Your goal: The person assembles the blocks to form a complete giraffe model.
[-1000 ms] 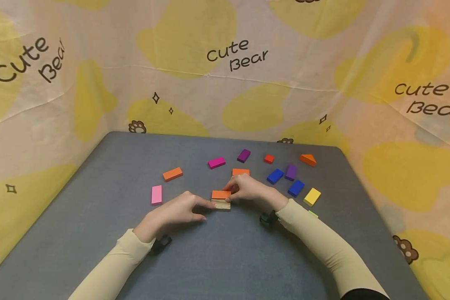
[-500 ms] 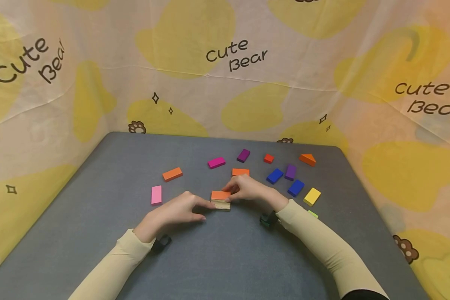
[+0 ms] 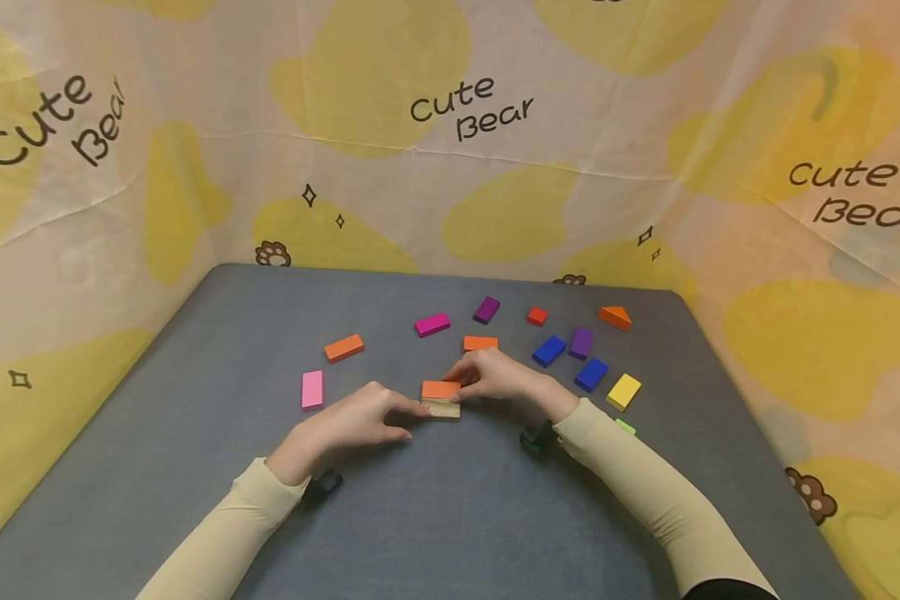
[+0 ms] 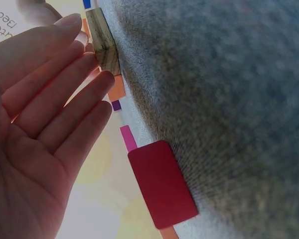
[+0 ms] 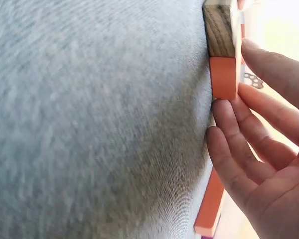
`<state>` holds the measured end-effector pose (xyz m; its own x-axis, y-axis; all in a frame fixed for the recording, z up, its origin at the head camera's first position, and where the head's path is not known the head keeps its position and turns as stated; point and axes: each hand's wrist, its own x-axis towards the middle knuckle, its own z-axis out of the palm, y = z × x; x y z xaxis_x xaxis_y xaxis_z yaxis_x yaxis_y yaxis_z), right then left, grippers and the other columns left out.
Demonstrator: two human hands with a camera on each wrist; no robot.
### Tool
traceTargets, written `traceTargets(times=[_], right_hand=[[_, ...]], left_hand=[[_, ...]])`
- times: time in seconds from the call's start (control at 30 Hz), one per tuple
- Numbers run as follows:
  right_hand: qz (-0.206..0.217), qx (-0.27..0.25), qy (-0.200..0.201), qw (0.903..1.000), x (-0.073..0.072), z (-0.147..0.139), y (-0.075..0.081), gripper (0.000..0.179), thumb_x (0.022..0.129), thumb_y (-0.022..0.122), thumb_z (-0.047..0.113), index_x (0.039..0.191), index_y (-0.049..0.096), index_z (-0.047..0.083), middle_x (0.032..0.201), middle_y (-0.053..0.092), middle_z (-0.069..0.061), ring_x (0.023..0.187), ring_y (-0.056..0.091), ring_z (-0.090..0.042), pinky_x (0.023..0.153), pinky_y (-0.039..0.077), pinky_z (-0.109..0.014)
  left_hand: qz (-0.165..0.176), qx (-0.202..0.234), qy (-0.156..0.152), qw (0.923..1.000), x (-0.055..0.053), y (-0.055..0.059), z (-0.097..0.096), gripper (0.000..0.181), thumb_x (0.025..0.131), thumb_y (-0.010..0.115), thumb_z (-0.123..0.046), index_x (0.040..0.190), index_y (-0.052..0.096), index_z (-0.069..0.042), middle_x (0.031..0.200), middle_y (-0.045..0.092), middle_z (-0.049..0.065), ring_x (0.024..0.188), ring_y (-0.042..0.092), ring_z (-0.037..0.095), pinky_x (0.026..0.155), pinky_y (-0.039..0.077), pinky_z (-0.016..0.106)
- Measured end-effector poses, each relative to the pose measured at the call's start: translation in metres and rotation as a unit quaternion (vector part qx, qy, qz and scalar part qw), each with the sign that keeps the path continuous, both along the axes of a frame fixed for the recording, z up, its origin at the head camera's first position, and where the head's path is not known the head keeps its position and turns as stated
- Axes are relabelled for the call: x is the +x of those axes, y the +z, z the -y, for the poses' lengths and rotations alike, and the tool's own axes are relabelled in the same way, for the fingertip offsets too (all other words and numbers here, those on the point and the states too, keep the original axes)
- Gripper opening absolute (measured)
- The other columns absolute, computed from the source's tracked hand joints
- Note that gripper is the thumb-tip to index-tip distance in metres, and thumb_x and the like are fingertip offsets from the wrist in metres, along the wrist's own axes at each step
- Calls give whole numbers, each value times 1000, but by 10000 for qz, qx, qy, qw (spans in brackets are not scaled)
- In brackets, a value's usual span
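Two small rectangular blocks lie long side to long side at the middle of the table: an orange block (image 3: 441,389) at the back and a bare wooden block (image 3: 441,409) in front, touching it. My left hand (image 3: 345,421) rests its index fingertip at the wooden block's left end; its fingers are fairly straight in the left wrist view. From the right, my right hand (image 3: 502,377) holds the orange block (image 5: 223,77), thumb at its right end and fingertips against its back side. The wood grain of the wooden block (image 5: 222,30) shows in the right wrist view.
Behind my right hand lies another orange block (image 3: 481,343). A pink block (image 3: 312,391) and an orange block (image 3: 343,348) lie to the left. Magenta, purple, red, blue and yellow blocks (image 3: 624,392) are scattered behind and right, with an orange triangle (image 3: 615,318). Patterned cloth walls surround the table (image 3: 450,517).
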<state>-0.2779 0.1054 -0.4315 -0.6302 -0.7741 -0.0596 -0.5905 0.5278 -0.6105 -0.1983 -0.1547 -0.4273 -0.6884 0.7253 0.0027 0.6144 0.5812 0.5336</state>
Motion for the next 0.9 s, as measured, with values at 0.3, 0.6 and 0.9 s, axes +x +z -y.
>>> traceTargets(times=[0.3,0.6,0.9], right_hand=[[148,-363,-512,9979,-3,-23,12,39,81,76,25,115,68,9,112,68,-3,97,65,-12,86,53,-28],[208,-735,-1003,9920,-12,-52,20,42,81,75,25,117,66,6,115,68,-9,105,65,-22,89,53,-36],[-224,-511,-1551,9863,-15,-101,31,43,81,75,29,117,66,8,116,67,-8,102,65,-21,86,53,-39]], left_hand=[[-70,-10,-2,10000,1,1,1,39,81,74,-18,120,68,-21,115,68,-10,108,60,0,92,50,28],[-97,23,-30,9999,1,1,1,39,81,74,-17,119,68,-20,115,68,-10,109,60,1,93,50,28],[-100,68,-50,9999,1,1,-1,39,81,75,-17,119,68,-19,114,69,-9,109,61,2,92,50,29]])
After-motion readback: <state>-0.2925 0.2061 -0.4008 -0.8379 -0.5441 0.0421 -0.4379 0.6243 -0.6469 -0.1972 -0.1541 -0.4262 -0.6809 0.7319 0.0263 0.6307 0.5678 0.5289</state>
